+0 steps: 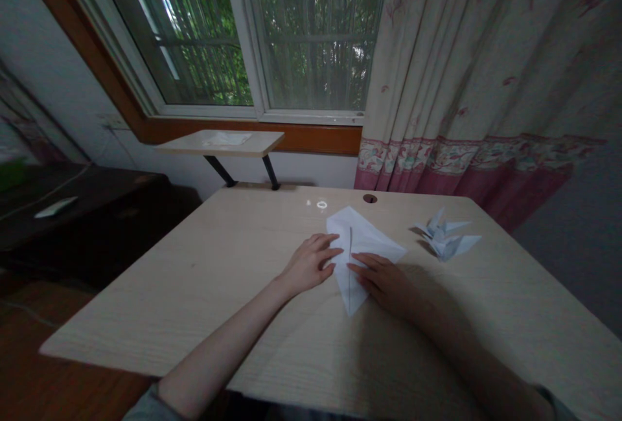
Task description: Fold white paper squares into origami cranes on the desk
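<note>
A partly folded sheet of white paper [364, 234] lies flat on the desk, its pointed end toward me and a vertical seam down its middle. On the left flap rests my left hand [311, 262], fingers spread and touching the paper beside the seam. My right hand [383, 282] lies over the lower right part, its fingers stretched out with the tips near the seam. The paper under both hands is hidden. To the right stand folded white paper cranes [446, 239], apart from my hands.
The pale wooden desk [204, 291] has a round cable hole [370, 199] at the back. A small raised shelf [189, 142] holds white paper [228, 138] at the far left. Behind are a window [315, 39] and a curtain [461, 84]. A dark cabinet [97, 207] stands left.
</note>
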`<control>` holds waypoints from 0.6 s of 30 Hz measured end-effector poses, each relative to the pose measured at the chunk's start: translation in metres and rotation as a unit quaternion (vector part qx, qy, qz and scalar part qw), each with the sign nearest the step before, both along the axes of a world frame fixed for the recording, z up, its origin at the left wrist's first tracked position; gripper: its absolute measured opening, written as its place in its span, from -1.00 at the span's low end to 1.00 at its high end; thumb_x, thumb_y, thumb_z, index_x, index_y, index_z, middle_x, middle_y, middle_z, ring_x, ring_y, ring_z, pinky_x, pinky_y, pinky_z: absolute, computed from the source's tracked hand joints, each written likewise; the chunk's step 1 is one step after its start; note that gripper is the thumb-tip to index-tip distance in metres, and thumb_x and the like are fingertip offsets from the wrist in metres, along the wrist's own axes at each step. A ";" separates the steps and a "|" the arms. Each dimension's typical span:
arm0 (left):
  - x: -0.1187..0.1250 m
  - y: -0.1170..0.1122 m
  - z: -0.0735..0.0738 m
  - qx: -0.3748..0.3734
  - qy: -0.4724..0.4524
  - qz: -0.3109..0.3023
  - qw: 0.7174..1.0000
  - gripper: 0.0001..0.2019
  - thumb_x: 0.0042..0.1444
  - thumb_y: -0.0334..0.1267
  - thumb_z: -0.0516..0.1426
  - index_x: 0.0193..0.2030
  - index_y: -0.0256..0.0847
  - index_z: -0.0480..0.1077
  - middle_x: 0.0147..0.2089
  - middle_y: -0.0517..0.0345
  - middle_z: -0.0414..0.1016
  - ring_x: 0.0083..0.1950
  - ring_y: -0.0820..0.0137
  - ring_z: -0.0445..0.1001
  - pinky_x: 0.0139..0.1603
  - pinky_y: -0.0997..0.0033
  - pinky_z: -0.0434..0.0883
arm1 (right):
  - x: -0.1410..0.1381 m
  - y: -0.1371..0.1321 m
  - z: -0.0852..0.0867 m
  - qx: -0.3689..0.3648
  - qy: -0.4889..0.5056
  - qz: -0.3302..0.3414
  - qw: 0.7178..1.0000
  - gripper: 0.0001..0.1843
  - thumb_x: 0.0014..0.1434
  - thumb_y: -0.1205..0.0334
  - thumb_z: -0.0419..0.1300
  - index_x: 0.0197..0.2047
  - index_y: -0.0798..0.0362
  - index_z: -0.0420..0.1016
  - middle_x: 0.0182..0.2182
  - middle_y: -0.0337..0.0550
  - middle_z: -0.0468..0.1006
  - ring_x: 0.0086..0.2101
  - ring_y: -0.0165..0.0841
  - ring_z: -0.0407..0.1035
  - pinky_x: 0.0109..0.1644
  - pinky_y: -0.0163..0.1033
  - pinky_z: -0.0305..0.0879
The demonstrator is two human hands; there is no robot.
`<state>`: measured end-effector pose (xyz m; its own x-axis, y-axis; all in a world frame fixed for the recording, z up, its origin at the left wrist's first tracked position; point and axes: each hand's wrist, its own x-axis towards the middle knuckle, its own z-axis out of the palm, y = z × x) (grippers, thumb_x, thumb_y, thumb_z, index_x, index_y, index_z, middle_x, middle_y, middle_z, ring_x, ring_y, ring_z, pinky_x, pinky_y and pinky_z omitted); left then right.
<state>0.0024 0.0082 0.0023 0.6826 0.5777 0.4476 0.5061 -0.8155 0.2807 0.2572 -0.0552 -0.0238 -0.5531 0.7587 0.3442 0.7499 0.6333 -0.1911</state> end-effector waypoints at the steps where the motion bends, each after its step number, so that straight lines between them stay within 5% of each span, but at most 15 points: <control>1: 0.000 0.000 0.001 -0.005 0.001 -0.003 1.000 -0.64 0.16 -0.34 0.20 0.12 -0.10 0.49 0.31 -0.01 0.35 0.27 0.15 0.32 0.27 0.00 0.33 | 0.001 0.001 0.000 0.001 -0.002 0.003 1.000 -0.58 0.41 0.26 0.00 0.27 -0.09 0.38 0.24 -0.09 0.42 0.20 -0.24 0.31 0.30 0.01 0.29; 18: -0.001 -0.001 0.004 -0.084 -0.016 -0.027 0.996 -0.42 0.01 -0.20 0.34 0.19 -0.15 0.38 0.32 -0.06 0.31 0.30 0.06 0.25 0.31 -0.07 0.26 | 0.003 0.003 -0.003 -0.021 0.007 0.008 1.000 -0.57 0.40 0.26 0.01 0.29 -0.11 0.36 0.24 -0.08 0.42 0.21 -0.24 0.29 0.30 0.02 0.26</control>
